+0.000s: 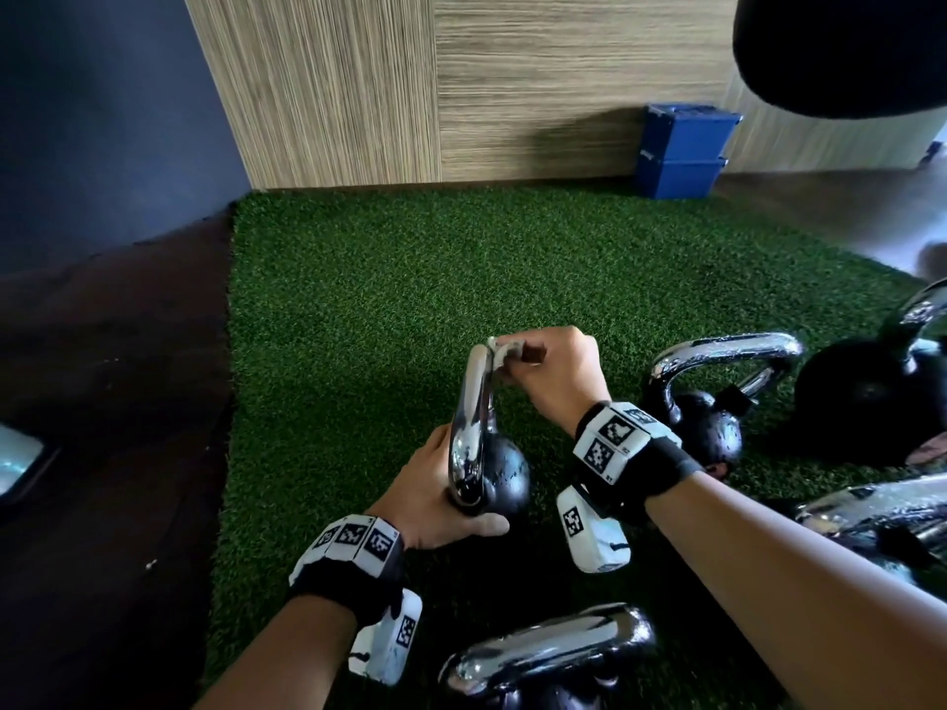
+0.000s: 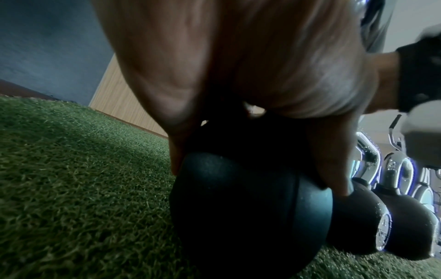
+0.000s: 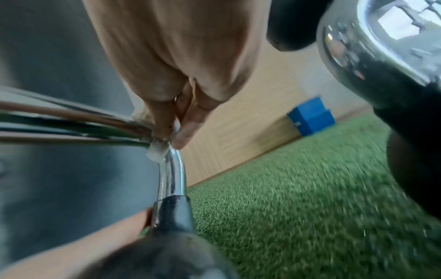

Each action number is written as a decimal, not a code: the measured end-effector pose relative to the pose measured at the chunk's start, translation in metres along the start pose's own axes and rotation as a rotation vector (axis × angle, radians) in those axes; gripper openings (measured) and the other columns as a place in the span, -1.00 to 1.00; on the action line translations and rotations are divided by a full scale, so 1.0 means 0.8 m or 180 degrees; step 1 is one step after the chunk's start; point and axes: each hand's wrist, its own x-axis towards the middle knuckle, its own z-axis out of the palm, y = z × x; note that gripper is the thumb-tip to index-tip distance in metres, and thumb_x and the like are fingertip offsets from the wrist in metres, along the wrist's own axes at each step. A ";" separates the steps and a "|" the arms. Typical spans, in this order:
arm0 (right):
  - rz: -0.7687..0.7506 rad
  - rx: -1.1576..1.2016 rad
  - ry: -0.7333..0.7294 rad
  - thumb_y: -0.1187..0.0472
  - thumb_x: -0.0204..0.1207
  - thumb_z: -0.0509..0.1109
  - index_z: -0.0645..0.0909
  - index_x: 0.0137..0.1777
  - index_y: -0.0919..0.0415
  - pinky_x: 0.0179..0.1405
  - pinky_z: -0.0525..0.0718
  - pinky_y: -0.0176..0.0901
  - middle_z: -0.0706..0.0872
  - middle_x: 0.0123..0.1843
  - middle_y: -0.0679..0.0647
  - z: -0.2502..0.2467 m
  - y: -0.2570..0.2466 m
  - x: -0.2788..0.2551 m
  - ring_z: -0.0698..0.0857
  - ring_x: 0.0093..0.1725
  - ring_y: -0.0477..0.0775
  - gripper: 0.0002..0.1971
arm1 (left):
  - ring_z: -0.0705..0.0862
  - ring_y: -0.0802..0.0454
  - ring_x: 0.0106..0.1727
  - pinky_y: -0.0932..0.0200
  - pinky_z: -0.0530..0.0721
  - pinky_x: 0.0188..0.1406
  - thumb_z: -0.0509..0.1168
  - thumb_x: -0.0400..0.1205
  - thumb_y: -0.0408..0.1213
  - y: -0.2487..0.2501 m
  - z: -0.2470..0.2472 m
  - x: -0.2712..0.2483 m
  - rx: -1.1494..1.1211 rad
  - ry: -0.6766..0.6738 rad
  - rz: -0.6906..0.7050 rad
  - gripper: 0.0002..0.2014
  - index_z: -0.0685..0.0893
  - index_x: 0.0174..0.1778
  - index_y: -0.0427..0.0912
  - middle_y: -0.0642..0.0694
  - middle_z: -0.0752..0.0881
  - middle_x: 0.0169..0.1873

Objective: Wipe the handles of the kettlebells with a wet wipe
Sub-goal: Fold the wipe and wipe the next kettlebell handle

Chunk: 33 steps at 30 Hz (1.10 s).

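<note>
A small black kettlebell (image 1: 505,474) with a chrome handle (image 1: 474,402) stands on the green turf in the middle of the head view. My left hand (image 1: 440,491) grips its ball (image 2: 250,207) and the base of the handle from the left. My right hand (image 1: 548,374) pinches a small folded wet wipe (image 1: 499,351) against the top far corner of the handle. In the right wrist view the wipe (image 3: 157,151) sits under the fingertips (image 3: 183,136) at the bend of the chrome bar (image 3: 173,175).
Several more chrome-handled kettlebells stand close by: one at the right (image 1: 712,397), a larger one at the far right (image 1: 881,397), one at the bottom (image 1: 553,653). Blue stacked boxes (image 1: 681,151) stand by the wooden wall. Dark flooring (image 1: 118,453) borders the turf (image 1: 384,279) on the left.
</note>
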 end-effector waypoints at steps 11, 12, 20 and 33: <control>-0.1331 -0.0698 -0.0282 0.58 0.43 0.50 0.81 0.15 0.28 -0.24 0.46 -0.82 0.85 0.04 0.18 -0.022 -0.033 -0.009 0.58 -0.19 -0.51 -0.66 | 0.58 0.17 0.49 0.03 0.53 0.59 0.73 0.18 0.15 0.004 -0.023 0.021 -0.0211 -0.0434 -0.0306 0.01 0.49 0.57 0.10 0.08 0.62 0.44; -0.1526 -0.0661 -0.0324 0.59 0.42 0.49 0.81 0.14 0.29 -0.23 0.46 -0.82 0.85 0.01 0.16 -0.023 -0.038 -0.015 0.52 -0.20 -0.56 -0.66 | 0.60 0.25 0.45 0.12 0.55 0.54 0.75 0.20 0.08 0.004 -0.025 0.023 -0.0300 -0.0465 -0.0330 -0.01 0.49 0.56 0.09 0.12 0.64 0.42; -0.1643 -0.0492 -0.0711 0.54 0.34 0.60 0.84 0.06 0.30 -0.19 0.48 -0.78 0.87 -0.04 0.11 -0.033 -0.061 -0.023 0.55 -0.30 -0.60 -0.70 | 0.64 0.38 0.32 0.66 0.54 0.08 0.76 0.32 -0.20 0.006 -0.034 0.032 -0.0497 -0.0559 -0.0534 -0.14 0.52 0.53 0.06 0.17 0.71 0.32; 0.0501 0.0768 -0.1637 0.36 0.27 0.73 0.72 -0.11 0.45 -0.17 0.88 0.06 0.88 -0.19 0.22 -0.023 -0.053 -0.027 0.89 -0.21 0.18 -0.71 | 0.51 0.30 0.52 0.41 0.33 0.54 0.70 0.41 -0.18 0.011 -0.036 0.041 -0.0417 -0.0584 -0.0425 -0.22 0.57 0.57 0.08 0.23 0.60 0.48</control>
